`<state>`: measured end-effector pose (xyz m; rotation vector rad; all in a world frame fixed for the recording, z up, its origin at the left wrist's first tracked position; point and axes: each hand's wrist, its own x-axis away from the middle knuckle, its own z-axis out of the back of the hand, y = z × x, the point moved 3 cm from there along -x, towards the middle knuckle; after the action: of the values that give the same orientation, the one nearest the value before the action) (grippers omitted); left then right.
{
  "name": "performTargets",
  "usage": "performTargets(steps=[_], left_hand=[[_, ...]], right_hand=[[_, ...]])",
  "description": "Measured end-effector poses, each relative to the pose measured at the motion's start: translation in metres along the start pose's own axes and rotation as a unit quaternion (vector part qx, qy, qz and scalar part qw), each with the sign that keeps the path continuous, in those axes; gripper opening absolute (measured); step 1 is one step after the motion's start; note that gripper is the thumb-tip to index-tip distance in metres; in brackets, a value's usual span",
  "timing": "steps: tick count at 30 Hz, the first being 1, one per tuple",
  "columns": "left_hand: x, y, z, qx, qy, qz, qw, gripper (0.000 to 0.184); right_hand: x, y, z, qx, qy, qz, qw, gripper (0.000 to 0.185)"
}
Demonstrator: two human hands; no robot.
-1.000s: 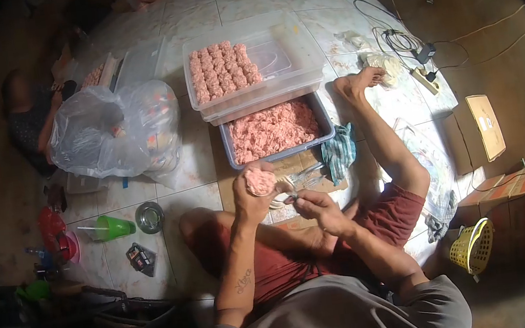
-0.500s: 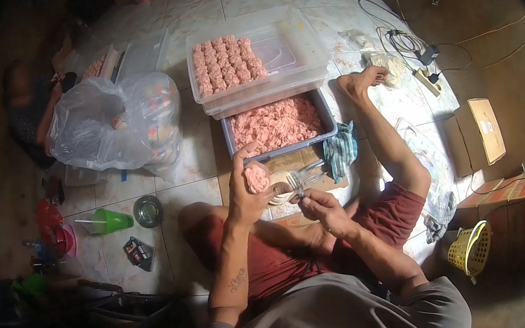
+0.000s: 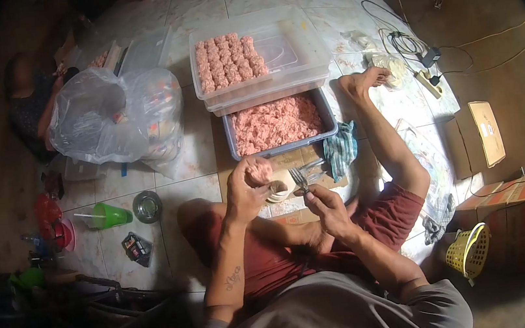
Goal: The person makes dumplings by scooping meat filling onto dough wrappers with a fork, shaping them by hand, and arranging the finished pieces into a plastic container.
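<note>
In the left hand [image 3: 242, 194] sits mince [image 3: 260, 172]; the right hand [image 3: 328, 208] holds a fork [image 3: 300, 178].

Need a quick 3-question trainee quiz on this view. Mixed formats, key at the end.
1. Short answer: What utensil does the right hand hold?

2. True or false: The left hand holds a clump of pink mixture, and more pink mixture lies in the blue-grey tub.

3. Multiple choice: How much of the top clear tray do the shaped pink portions cover?
A) All of it
B) Only its left part
C) Only its right part

Key:
1. A fork.
2. True.
3. B.
</note>
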<state>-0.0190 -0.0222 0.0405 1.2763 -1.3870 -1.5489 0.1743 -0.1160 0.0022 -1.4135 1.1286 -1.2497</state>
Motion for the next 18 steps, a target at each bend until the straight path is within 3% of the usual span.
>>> performTargets(steps=[2, 3, 5, 7, 8, 10, 12, 14, 15, 17, 18], left_hand=[[0.003, 0.006, -0.003, 0.074, 0.006, 0.019, 0.997, 0.052], [0.005, 0.007, -0.003, 0.148, 0.013, 0.042, 0.988, 0.054], [0.0, 0.005, -0.001, 0.16, 0.017, 0.047, 0.986, 0.054], [-0.002, -0.001, -0.003, 0.072, -0.037, -0.028, 0.996, 0.049], [-0.001, -0.013, -0.013, 0.07, -0.037, -0.052, 0.996, 0.047], [0.004, -0.017, -0.021, -0.144, 0.026, -0.045, 0.988, 0.047], [0.002, -0.012, -0.019, -0.221, 0.071, -0.029, 0.972, 0.047], [0.001, 0.008, -0.01, -0.136, 0.069, -0.046, 0.987, 0.042], [0.009, 0.006, 0.006, -0.092, 0.021, -0.034, 0.995, 0.045], [0.015, 0.018, 0.016, 0.227, 0.035, 0.095, 0.968, 0.036], [0.014, 0.005, 0.019, 0.174, -0.019, 0.109, 0.978, 0.03]], right_hand=[[0.001, 0.004, 0.0, -0.073, -0.027, -0.046, 0.996, 0.023], [0.002, 0.005, -0.002, -0.073, -0.028, -0.044, 0.996, 0.023], [0.004, 0.006, -0.01, -0.116, -0.075, -0.011, 0.99, 0.026], [0.0, 0.0, -0.023, -0.058, -0.057, 0.006, 0.997, 0.02], [-0.005, 0.005, -0.03, 0.038, -0.005, 0.111, 0.993, 0.018], [-0.01, 0.004, -0.044, 0.188, 0.094, 0.253, 0.944, 0.019], [-0.013, 0.0, -0.039, 0.203, 0.097, 0.219, 0.95, 0.018], [-0.003, -0.026, -0.03, 0.212, 0.083, 0.155, 0.961, 0.014], [0.002, -0.03, -0.019, 0.24, 0.081, 0.176, 0.951, 0.016], [0.01, -0.025, -0.002, 0.174, 0.087, 0.085, 0.977, 0.016], [0.012, -0.034, -0.002, 0.205, 0.085, 0.107, 0.969, 0.016]])
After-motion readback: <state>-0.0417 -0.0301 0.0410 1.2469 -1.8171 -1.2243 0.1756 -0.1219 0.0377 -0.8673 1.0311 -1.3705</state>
